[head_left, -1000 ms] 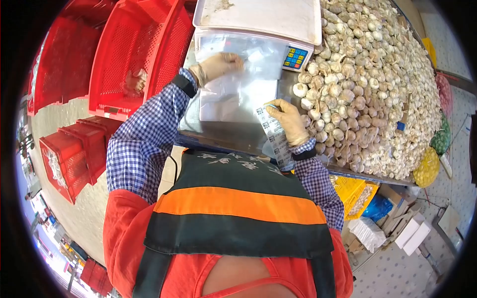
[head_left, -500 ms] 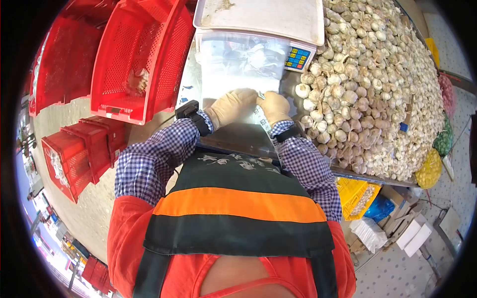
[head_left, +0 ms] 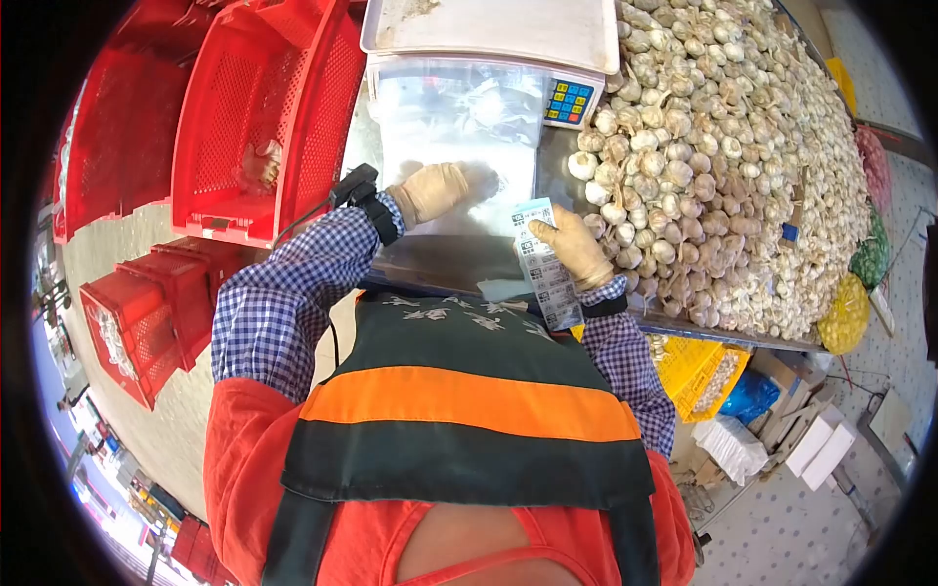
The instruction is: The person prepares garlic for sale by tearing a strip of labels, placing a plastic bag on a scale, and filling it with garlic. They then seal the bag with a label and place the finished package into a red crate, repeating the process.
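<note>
In the head view, my gloved right hand (head_left: 578, 252) pinches the top of a strip of printed labels (head_left: 549, 278), which hangs down toward the apron. My gloved left hand (head_left: 435, 192) lies over the lower part of the clear plastic bags (head_left: 459, 107), fingers stretched out to the right and their tips blurred. Whether anything sits under those fingertips is hidden. The bags lie flat in front of a white weighing scale (head_left: 489, 29), whose blue keypad (head_left: 568, 102) shows at its right.
A big heap of garlic bulbs (head_left: 723, 166) covers the table to the right. Red crates (head_left: 230, 227) stand on the left, with more red crates (head_left: 147, 322) below them. A yellow crate (head_left: 699, 376) and cardboard (head_left: 826, 439) lie on the floor at lower right.
My hands were together at the end of the label strip and have parted. The right hand drew back down and right with the strip; the left moved slightly left, fingers now spread over the bags.
</note>
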Demonstrator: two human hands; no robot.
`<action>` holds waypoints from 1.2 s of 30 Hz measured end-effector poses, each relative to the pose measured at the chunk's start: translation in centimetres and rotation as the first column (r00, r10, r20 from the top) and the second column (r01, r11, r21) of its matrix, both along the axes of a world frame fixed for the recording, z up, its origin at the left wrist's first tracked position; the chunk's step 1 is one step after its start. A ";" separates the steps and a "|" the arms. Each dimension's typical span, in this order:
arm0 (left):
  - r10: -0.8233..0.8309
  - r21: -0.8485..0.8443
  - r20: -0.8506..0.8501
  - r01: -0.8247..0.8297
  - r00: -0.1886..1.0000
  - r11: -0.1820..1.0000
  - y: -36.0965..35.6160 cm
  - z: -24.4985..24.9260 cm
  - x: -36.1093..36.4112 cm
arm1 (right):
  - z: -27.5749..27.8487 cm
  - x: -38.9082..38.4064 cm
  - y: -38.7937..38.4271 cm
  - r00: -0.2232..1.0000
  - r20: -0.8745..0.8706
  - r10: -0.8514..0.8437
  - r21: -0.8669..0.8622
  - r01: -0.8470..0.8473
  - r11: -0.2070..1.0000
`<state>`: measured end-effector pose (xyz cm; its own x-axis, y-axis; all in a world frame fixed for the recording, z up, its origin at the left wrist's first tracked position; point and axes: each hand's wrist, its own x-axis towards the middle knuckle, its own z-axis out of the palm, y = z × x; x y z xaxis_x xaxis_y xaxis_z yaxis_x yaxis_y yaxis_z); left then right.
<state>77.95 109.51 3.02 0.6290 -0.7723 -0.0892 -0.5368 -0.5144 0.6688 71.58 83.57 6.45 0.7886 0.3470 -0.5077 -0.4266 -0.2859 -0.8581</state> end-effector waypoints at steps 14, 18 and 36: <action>0.474 -0.025 -0.271 -0.498 0.838 0.867 5.1 3.2 8.9 | 0.9 3.4 4.5 0.996 0.080 -0.043 -0.165 0.056 0.985; 0.689 -0.489 0.448 -0.490 0.569 0.722 1.4 11.0 4.7 | -0.3 5.3 6.1 0.995 0.065 0.069 -0.513 -0.027 0.858; 0.149 -0.085 -0.111 -0.159 0.983 0.984 1.0 -1.5 0.2 | 3.9 1.5 -0.3 0.956 -0.284 -0.072 0.193 0.131 0.972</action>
<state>78.19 110.48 1.56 0.7320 -0.6750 -0.0923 -0.3813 -0.5182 0.7655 73.12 83.22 10.36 0.6661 0.3928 -0.6340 -0.6705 -0.0570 -0.7397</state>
